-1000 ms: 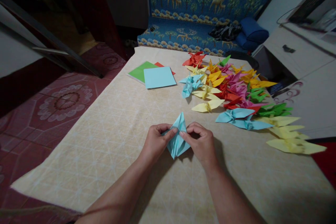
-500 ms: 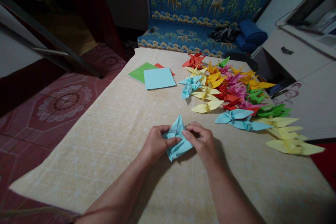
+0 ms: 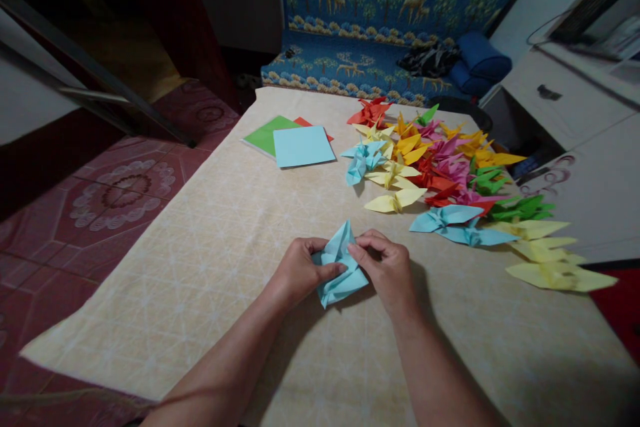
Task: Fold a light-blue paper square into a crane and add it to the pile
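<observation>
A partly folded sheet of light blue origami paper (image 3: 341, 282) is held between both hands above the near middle of the table. My left hand (image 3: 303, 271) pinches its left side, thumb lying across the front and fingers behind. At the upper right edge, my right hand (image 3: 384, 265) grips the paper between thumb and fingers. One pointed flap stands up at the top, and creases run across the sheet. The fingertips behind the paper are hidden.
Folded paper cranes (image 3: 450, 167) in several colours crowd the table's right side. Square paper stacks, with a light blue stack (image 3: 305, 147) and a green stack (image 3: 270, 135), lie at the back left. Beyond the patterned tablecloth (image 3: 200, 267) stands a blue sofa (image 3: 370, 47); a white cabinet (image 3: 590, 167) is at right.
The top flap of the blue paper leans slightly further right, and the right hand has shifted a little to the right. Both hands keep their hold. The view has tilted slightly.
</observation>
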`<state>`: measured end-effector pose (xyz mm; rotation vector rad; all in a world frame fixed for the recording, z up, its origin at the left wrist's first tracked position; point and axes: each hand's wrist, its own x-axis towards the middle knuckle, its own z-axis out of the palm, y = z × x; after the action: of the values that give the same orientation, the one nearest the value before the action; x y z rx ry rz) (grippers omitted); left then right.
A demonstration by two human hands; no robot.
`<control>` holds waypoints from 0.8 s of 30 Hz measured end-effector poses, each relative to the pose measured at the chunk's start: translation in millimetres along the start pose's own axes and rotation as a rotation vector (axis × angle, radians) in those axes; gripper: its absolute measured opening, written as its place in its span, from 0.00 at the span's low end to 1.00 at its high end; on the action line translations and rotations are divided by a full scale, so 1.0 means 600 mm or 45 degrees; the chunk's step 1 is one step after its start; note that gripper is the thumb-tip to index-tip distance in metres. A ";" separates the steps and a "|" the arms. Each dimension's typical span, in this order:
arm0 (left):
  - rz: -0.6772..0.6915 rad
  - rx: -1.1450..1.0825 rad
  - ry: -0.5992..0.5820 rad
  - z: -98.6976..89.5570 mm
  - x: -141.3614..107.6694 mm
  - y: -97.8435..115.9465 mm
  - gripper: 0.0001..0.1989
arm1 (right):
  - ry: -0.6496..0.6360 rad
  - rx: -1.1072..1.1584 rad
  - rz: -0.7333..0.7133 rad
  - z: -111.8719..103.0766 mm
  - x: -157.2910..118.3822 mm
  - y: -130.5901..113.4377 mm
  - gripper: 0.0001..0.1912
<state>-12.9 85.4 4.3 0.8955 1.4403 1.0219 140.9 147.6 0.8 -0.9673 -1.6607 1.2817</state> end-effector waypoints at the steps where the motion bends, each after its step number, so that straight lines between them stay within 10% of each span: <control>1: 0.002 -0.006 -0.010 0.000 0.000 -0.001 0.15 | 0.014 -0.007 -0.004 0.001 0.000 0.000 0.06; 24: 0.012 0.039 -0.230 -0.006 -0.008 0.003 0.09 | 0.044 0.063 0.004 -0.001 -0.001 -0.011 0.09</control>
<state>-16.1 80.9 7.9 0.9922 1.3040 0.9040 141.0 146.1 7.1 -0.9578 -1.5943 1.2950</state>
